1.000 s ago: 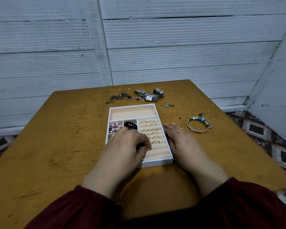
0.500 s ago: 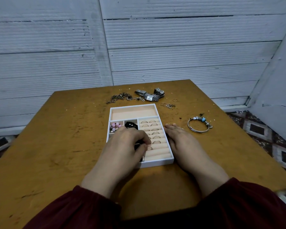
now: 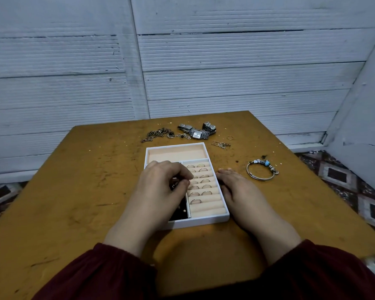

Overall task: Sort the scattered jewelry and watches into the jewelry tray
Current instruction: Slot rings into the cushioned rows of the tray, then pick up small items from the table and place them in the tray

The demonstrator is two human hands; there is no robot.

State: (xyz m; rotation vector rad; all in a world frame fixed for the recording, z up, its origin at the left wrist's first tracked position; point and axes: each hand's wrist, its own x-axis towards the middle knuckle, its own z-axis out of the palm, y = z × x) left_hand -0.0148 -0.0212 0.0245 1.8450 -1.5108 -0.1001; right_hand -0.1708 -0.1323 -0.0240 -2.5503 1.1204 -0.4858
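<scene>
Curls fingers [image 3: 183,173] of left hand [image 3: 160,188] over left compartments of tray [image 3: 204,220], pinching small dark piece [image 3: 175,185]. Lays right hand [image 3: 236,188] flat, fingers straight, against its right wall. Has watches [image 3: 198,133], bracelet [image 3: 261,171] loose on table [image 3: 74,191] beyond.

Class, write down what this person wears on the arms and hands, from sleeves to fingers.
Both arms wear dark maroon sleeves, the left sleeve and the right sleeve, gathered at the cuff. The left hand and right hand are bare: no gloves, and no ring or watch shows on them.
</scene>
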